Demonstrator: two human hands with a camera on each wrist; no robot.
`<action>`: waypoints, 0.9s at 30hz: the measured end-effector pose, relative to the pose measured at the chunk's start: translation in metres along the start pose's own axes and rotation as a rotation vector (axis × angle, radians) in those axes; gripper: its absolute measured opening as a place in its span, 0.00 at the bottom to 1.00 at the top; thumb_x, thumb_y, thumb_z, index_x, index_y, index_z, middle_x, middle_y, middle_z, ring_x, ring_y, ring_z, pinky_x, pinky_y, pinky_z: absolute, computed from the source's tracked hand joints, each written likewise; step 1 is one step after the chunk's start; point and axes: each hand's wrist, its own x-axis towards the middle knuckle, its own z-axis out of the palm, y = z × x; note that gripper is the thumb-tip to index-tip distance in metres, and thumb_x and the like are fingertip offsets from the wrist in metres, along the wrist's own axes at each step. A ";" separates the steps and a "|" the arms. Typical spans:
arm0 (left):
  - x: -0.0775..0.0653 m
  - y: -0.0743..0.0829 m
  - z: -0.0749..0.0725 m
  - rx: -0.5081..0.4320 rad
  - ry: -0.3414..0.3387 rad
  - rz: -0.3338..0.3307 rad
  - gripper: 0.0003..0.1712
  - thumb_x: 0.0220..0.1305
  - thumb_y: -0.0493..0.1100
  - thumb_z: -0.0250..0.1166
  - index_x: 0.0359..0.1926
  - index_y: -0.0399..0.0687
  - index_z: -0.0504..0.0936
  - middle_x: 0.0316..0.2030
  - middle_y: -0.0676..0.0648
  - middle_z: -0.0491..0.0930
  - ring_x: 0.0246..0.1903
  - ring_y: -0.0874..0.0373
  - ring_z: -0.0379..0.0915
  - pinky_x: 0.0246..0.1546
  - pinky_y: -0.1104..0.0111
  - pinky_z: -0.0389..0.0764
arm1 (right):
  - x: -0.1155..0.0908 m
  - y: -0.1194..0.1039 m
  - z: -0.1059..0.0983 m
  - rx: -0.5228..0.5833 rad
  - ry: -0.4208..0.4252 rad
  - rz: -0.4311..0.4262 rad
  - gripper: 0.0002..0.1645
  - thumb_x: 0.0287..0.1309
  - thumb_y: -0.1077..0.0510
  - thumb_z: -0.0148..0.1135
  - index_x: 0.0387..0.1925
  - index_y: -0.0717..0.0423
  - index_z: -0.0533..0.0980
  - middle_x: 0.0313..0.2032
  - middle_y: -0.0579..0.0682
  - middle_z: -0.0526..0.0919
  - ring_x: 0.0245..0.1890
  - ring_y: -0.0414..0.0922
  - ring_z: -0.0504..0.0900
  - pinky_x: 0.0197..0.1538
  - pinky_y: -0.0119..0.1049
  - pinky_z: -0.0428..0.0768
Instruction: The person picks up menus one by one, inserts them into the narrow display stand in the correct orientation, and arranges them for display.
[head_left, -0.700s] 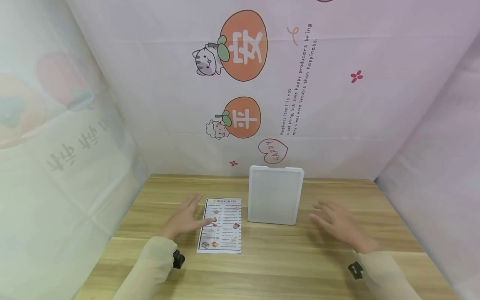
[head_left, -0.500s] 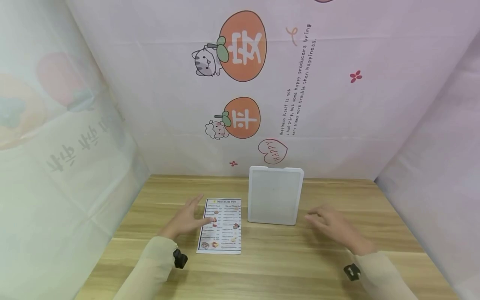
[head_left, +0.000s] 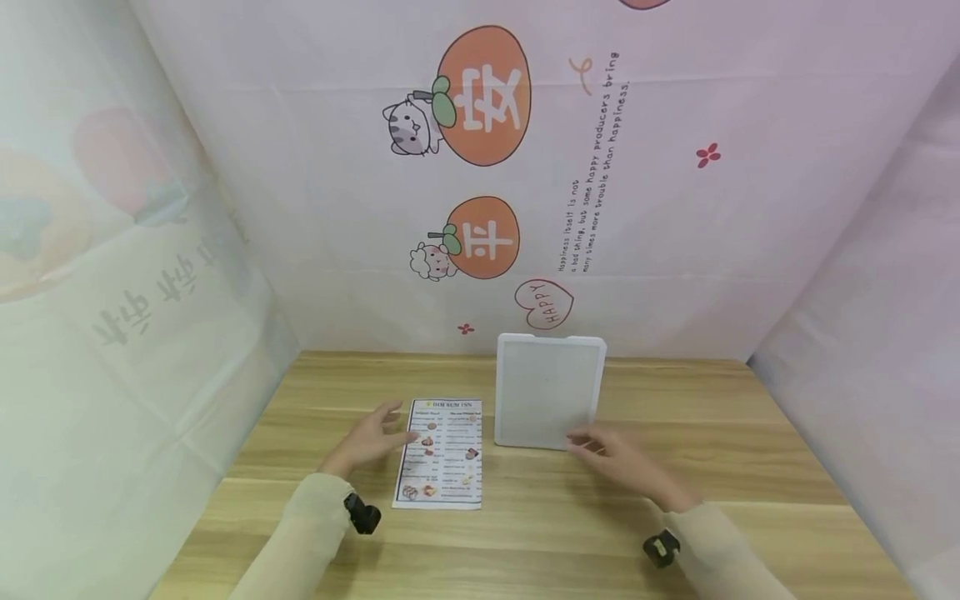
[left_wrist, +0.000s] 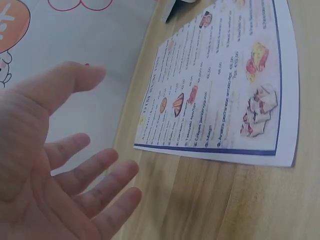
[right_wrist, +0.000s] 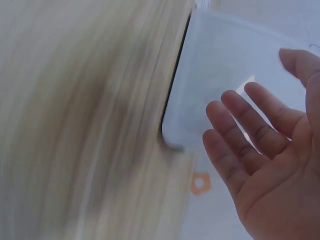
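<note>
A printed paper menu headed "DIM SUM INN" point(head_left: 457, 467) lies flat on the wooden table. At its left edge is my left hand point(head_left: 367, 440), relaxed and holding nothing; in the head view its thumb overlaps the paper. To the right of the menu, a white-rimmed panel with a pale grey face point(head_left: 547, 387) stands propped up. My right hand point(head_left: 630, 467) is at the panel's lower right corner, its fingertips overlapping that corner in the head view. In the right wrist view, loosely bent fingers point(right_wrist: 227, 125) appear before the panel point(right_wrist: 205, 70), gripping nothing.
A pale cloth backdrop point(head_left: 637, 317) with orange fruit prints rises behind the wooden table point(head_left: 525, 542). Similar cloth hangs on the left point(head_left: 150, 400) and right point(head_left: 877, 358). Each wrist carries a small black camera.
My right hand has moved left, from beside the panel to its lower right corner. My left hand has shifted slightly, its thumb drawing back toward the menu's left edge. Menu and panel stay put.
</note>
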 end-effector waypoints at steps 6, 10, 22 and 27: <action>-0.001 -0.001 0.001 -0.014 0.014 -0.078 0.41 0.66 0.49 0.69 0.72 0.36 0.63 0.62 0.32 0.73 0.60 0.36 0.71 0.60 0.41 0.70 | 0.015 -0.010 0.023 0.145 -0.107 0.056 0.23 0.73 0.50 0.56 0.61 0.61 0.76 0.56 0.57 0.81 0.53 0.54 0.79 0.56 0.52 0.78; 0.000 -0.005 0.002 -0.054 0.009 -0.121 0.39 0.66 0.50 0.68 0.71 0.36 0.65 0.62 0.33 0.74 0.53 0.41 0.78 0.53 0.47 0.78 | 0.024 -0.018 0.038 0.220 -0.157 0.100 0.24 0.73 0.51 0.56 0.62 0.60 0.75 0.57 0.58 0.80 0.55 0.54 0.78 0.58 0.55 0.75; 0.001 -0.014 0.005 -0.152 0.052 -0.256 0.33 0.66 0.50 0.68 0.65 0.35 0.73 0.51 0.38 0.82 0.43 0.50 0.83 0.40 0.58 0.84 | 0.047 -0.034 0.071 0.531 -0.200 0.252 0.31 0.74 0.52 0.54 0.67 0.72 0.66 0.61 0.69 0.74 0.56 0.60 0.79 0.56 0.49 0.80; 0.001 -0.016 0.004 -0.215 0.062 -0.298 0.33 0.66 0.49 0.68 0.64 0.33 0.73 0.51 0.36 0.81 0.44 0.47 0.83 0.42 0.56 0.84 | 0.055 -0.038 0.080 0.625 -0.169 0.322 0.32 0.72 0.53 0.57 0.65 0.74 0.66 0.59 0.69 0.76 0.55 0.59 0.80 0.55 0.47 0.81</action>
